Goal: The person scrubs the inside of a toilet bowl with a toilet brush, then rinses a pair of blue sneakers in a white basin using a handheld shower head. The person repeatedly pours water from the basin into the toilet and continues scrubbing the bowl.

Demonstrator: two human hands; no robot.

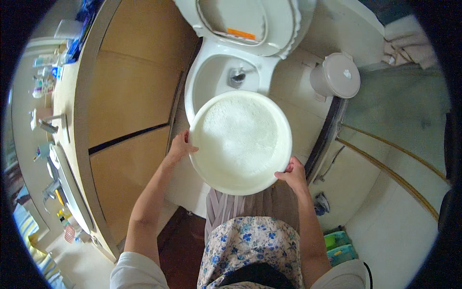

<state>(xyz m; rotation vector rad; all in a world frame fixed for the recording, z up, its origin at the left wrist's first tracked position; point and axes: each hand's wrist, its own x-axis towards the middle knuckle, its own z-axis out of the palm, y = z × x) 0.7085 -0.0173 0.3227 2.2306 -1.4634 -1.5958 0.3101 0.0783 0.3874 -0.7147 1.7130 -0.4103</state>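
Observation:
A round white basin [211,180] hangs in front of me, with foamy, sudsy water [240,127] inside it. My left hand [181,145] grips its rim on the left side, thumb over the edge. On the lower right of the rim, my right hand [292,174] holds on in the same way. The basin's far edge overlaps the near part of a white toilet bowl [199,79] and hides it. The toilet's lid [276,29] stands raised, with an orange strip [241,34] on it.
Brown cabinets [130,82] and a counter with a sink [72,188] run along the left. A lidded bin [337,76] stands right of the toilet. Further right is a glass shower enclosure with a gold-coloured rail [385,168]. Green containers [340,248] sit at the lower right.

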